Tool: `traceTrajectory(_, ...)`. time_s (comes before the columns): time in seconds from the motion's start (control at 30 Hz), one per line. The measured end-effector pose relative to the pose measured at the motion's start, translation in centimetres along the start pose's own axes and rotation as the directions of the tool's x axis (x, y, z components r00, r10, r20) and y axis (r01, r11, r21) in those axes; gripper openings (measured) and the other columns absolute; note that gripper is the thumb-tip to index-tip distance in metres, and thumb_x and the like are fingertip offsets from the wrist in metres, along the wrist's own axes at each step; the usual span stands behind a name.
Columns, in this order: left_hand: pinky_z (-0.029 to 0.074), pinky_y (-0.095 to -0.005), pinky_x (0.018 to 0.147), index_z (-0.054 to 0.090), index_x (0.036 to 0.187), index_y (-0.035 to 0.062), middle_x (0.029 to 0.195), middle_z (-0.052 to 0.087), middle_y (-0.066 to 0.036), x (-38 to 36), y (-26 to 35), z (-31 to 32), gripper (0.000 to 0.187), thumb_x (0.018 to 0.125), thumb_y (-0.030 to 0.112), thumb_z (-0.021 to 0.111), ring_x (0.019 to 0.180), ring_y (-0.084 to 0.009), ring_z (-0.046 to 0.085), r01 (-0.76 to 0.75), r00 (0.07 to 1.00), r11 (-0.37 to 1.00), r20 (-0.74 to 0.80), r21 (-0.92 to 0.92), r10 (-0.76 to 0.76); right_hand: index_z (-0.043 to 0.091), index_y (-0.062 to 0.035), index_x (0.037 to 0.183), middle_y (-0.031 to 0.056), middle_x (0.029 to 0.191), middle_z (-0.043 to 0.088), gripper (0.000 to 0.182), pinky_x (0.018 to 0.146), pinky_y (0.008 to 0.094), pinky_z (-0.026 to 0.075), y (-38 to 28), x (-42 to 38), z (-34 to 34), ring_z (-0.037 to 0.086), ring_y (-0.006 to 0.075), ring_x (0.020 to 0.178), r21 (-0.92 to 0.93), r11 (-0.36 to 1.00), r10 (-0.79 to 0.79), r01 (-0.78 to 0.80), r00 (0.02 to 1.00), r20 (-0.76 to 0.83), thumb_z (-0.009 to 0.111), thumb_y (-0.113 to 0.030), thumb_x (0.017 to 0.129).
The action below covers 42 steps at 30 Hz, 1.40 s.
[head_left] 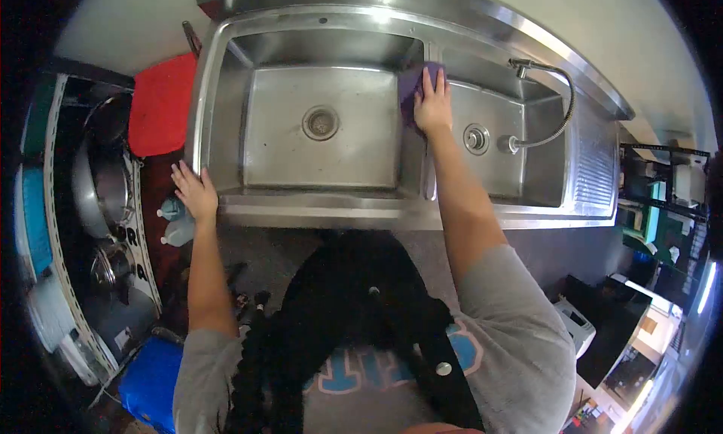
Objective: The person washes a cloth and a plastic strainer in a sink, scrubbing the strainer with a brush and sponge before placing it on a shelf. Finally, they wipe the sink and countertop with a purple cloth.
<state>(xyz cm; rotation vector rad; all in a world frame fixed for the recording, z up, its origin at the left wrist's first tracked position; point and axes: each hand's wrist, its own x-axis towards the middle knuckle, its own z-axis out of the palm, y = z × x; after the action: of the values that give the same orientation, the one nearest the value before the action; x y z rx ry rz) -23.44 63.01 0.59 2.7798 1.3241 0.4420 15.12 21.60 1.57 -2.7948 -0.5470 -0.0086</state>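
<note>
A stainless steel double sink (226,95) lies below me. My right hand (433,103) presses flat on a purple cloth (410,84) against the divider between the two basins. My left hand (196,193) rests with fingers spread on the sink's front left corner and holds nothing. The left basin has a round drain (321,122); the right basin has a smaller drain (475,137).
A flexible hose faucet (546,95) arches over the right basin. A red mat (160,103) hangs left of the sink. Shelves with metal pots (102,185) stand at far left, bottles (177,223) and a blue container (151,385) on the floor.
</note>
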Motion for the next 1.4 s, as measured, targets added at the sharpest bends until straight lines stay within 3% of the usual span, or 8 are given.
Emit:
traceTrajectory(0.23,0.018,-0.0610,0.112,0.023,0.151,0.0091,0.158,0.021,-0.010,0.7,0.1,2.0,0.059,0.101,0.037,0.038,0.146,-0.0328,0.017,-0.021,0.998,0.998,0.052,0.067,0.018,0.029,-0.0053,0.147,0.0253,0.153,0.023,0.060,0.114,0.0486,0.027,1.9,5.1,2.6,0.025,0.0492,0.138,-0.008,0.986,-0.166,0.166,0.980,-0.107,0.052,-0.021,0.094)
traceTrajectory(0.57,0.018,-0.0579,0.113,0.023,0.152,0.0095,0.158,0.022,-0.009,2.1,2.3,1.2,0.058,0.100,0.032,0.039,0.146,-0.0317,0.019,-0.006,0.999,0.990,0.053,0.143,-0.001,0.023,0.0015,0.148,0.0284,0.154,0.015,0.068,0.115,0.0527,0.021,0.3,-16.7,-2.5,0.015,0.0503,0.141,-0.006,1.000,-0.014,0.017,0.935,0.354,0.053,-0.011,0.089)
traceTrajectory(0.9,0.021,-0.0519,0.113,0.020,0.152,0.0065,0.157,0.024,-0.012,2.3,0.6,1.4,0.064,0.097,0.021,0.049,0.145,-0.0317,0.021,-0.022,0.995,0.994,0.100,0.103,0.011,0.034,-0.0055,0.146,0.0242,0.154,0.022,0.053,0.117,0.0479,0.022,1.1,10.6,2.5,0.021,0.0432,0.142,0.151,0.983,-0.081,0.107,0.982,-0.168,0.047,-0.019,0.097)
traceTrajectory(1.0,0.020,-0.0514,0.113,0.019,0.152,0.0070,0.158,0.023,-0.012,2.6,1.5,0.3,0.065,0.096,0.019,0.049,0.145,-0.0308,0.022,0.025,0.994,0.998,0.103,0.050,-0.030,0.051,-0.0022,0.134,0.0231,0.137,0.050,0.039,0.111,0.0428,0.032,2.5,13.8,4.8,0.042,0.0397,0.131,0.176,0.972,-0.076,0.157,0.915,-0.397,0.044,-0.018,0.100)
traceTrajectory(1.1,0.023,-0.0482,0.113,0.022,0.150,0.0040,0.155,0.027,-0.015,3.5,0.2,-0.4,0.062,0.095,0.017,0.048,0.142,-0.0333,0.027,0.029,0.990,0.996,0.141,-0.079,-0.018,0.057,0.0015,0.127,0.0192,0.124,0.061,0.037,0.101,0.0379,0.041,-1.0,13.1,-0.8,0.058,0.0296,0.115,0.734,0.677,0.433,-0.044,0.831,-0.349,0.046,-0.020,0.099)
traceTrajectory(1.17,0.025,-0.0429,0.113,0.026,0.148,-0.0014,0.152,0.030,-0.021,4.7,-0.9,-1.3,0.057,0.095,0.013,0.045,0.139,-0.0380,0.030,0.008,0.994,0.942,0.102,-0.335,0.028,0.057,0.0012,0.128,0.0208,0.121,0.063,0.039,0.100,0.0386,0.041,1.6,14.8,-0.8,0.060,0.0328,0.112,0.658,0.753,0.468,0.015,0.691,-0.551,0.046,-0.022,0.099)
traceTrajectory(1.27,0.024,-0.0424,0.114,0.027,0.147,-0.0037,0.150,0.032,-0.023,6.9,-3.9,-1.0,0.056,0.095,0.010,0.044,0.139,-0.0395,0.030,-0.041,0.988,0.958,0.132,-0.282,0.081,0.049,0.0000,0.135,0.0246,0.137,0.050,0.048,0.105,0.0433,0.037,6.8,19.1,3.1,0.048,0.0399,0.126,0.269,0.963,0.127,-0.025,0.920,-0.370,0.040,-0.031,0.100)
traceTrajectory(1.4,0.019,-0.0438,0.116,0.026,0.147,-0.0041,0.151,0.030,-0.025,8.0,-5.9,0.3,0.056,0.096,0.011,0.041,0.141,-0.0417,0.025,-0.031,0.964,0.904,0.225,-0.427,0.139,0.043,0.0001,0.139,0.0255,0.144,0.040,0.052,0.108,0.0481,0.034,-0.3,20.9,5.2,0.039,0.0441,0.132,-0.306,0.913,0.175,-0.270,0.937,-0.303,0.036,-0.033,0.100)
